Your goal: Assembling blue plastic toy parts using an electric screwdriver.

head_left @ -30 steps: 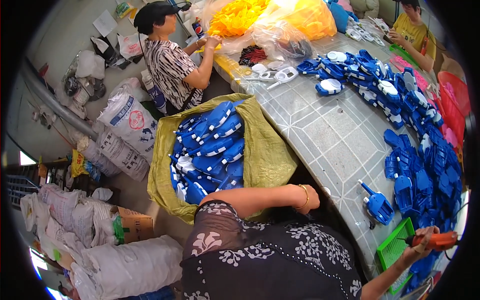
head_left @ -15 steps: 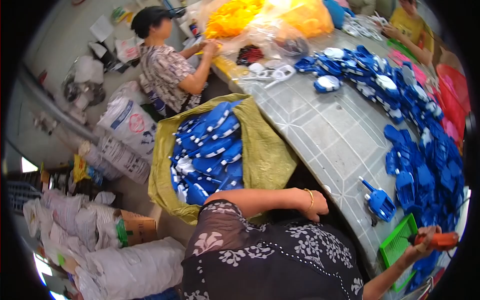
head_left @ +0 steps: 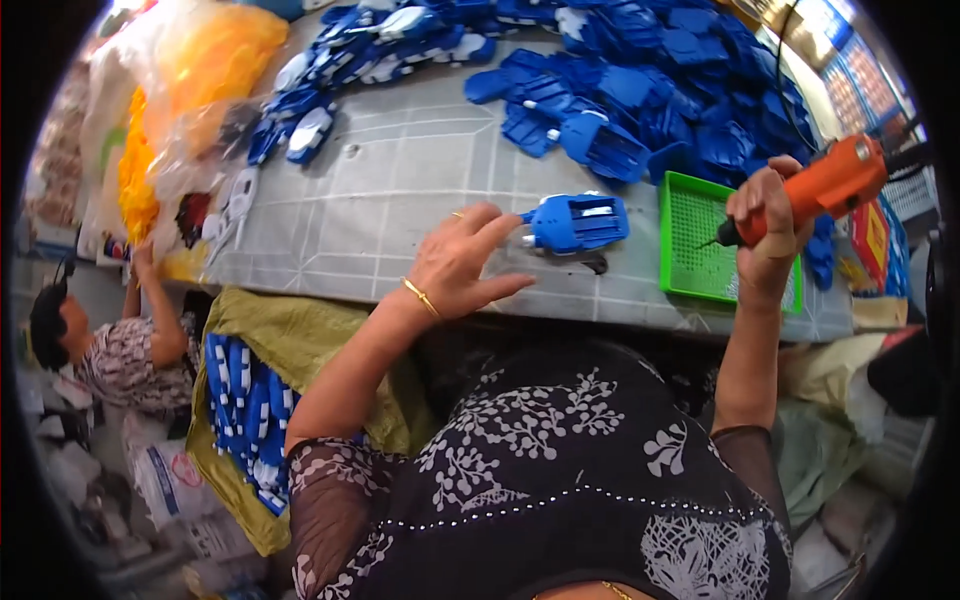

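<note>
My left hand (head_left: pixel 462 262) hovers over the near part of the table with thumb and fingers spread, holding nothing. Just right of its fingertips lies a blue plastic housing (head_left: pixel 580 224), its hollow side up, with white parts and a short stem pointing left. My right hand (head_left: pixel 768 225) grips an orange electric screwdriver (head_left: pixel 832 190), whose thin bit points down to the left. Below the bit stands a shallow green basket (head_left: pixel 735 194) with small pieces in its bottom that are too small to make out.
A large heap of blue housings (head_left: pixel 670 80) covers the table's far right. Blue-and-white pieces (head_left: pixel 375 45) lie at the far left near a yellow bag (head_left: pixel 235 50). An olive sack (head_left: pixel 330 325) full of blue pieces stands at left. Another person (head_left: pixel 120 345) works beyond it.
My view has swung right toward the table. My left hand has come from near my body to beside the blue housing, fingers spreading. The screwdriver is still in my right hand.
</note>
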Motion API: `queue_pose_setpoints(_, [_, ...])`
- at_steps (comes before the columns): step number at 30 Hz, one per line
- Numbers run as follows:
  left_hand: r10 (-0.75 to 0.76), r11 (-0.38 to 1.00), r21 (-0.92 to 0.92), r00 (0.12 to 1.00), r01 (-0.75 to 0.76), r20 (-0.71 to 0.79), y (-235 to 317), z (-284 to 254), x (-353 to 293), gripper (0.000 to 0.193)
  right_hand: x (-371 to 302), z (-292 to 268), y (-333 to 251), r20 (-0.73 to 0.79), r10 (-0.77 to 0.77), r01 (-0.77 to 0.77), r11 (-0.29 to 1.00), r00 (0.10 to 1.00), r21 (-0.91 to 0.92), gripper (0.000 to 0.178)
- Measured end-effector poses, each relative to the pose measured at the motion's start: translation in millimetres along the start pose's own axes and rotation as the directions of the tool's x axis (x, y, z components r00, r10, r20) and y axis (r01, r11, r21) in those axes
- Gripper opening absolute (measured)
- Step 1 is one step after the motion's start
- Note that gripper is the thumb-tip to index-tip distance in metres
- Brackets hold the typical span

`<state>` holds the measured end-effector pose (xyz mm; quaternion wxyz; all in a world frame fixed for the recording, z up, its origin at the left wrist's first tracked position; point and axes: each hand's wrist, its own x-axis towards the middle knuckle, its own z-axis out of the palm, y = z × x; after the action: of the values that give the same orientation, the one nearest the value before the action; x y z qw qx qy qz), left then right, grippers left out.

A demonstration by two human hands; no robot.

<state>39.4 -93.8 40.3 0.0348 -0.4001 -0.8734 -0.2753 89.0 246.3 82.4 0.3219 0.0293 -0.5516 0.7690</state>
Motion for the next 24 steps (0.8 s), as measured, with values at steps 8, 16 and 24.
queue_pose_setpoints(8, [0.047, 0.992, 0.117, 0.998, -0.043, -0.036, 7.4, 61.1, 49.1, 0.087, 16.8, -10.5, 8.5, -0.041, -0.061, 0.062, 0.997, 0.997, 0.035, 0.030])
queue_pose_setpoints(16, [0.087, 0.994, 0.070, 0.992, -0.081, -0.088, 10.0, 75.6, 59.1, 0.078, 46.7, -35.6, 27.5, -0.114, -0.194, 0.161, 0.955, 0.974, -0.248, 0.034])
queue_pose_setpoints(24, [0.073, 0.997, 0.039, 0.988, -0.068, -0.134, 12.0, 69.0, 57.1, 0.076, 11.3, -29.8, 20.7, 0.266, -0.539, 0.502, 0.354, 0.799, -0.789, 0.036])
